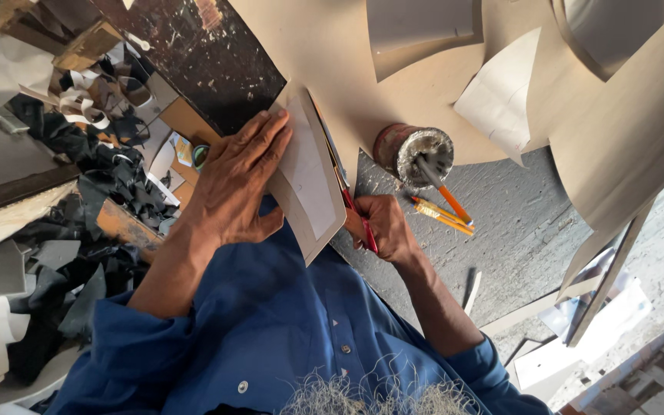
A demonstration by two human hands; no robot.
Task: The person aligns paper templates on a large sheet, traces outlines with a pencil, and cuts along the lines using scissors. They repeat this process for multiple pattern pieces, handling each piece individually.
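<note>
My left hand lies flat, fingers spread, on a tan cardboard piece with a white paper template on top. It holds the piece down against a large tan sheet. My right hand grips a thin red pen-like tool, and the tool's shaft runs along the right edge of the cardboard piece. The tool's tip is hidden against that edge. My blue shirt fills the bottom of the view.
A rusty tin can with an orange-handled brush stands on the grey worktop, beside two yellow-orange pens. More tan and white cut sheets lie beyond. Black and white scraps pile at the left.
</note>
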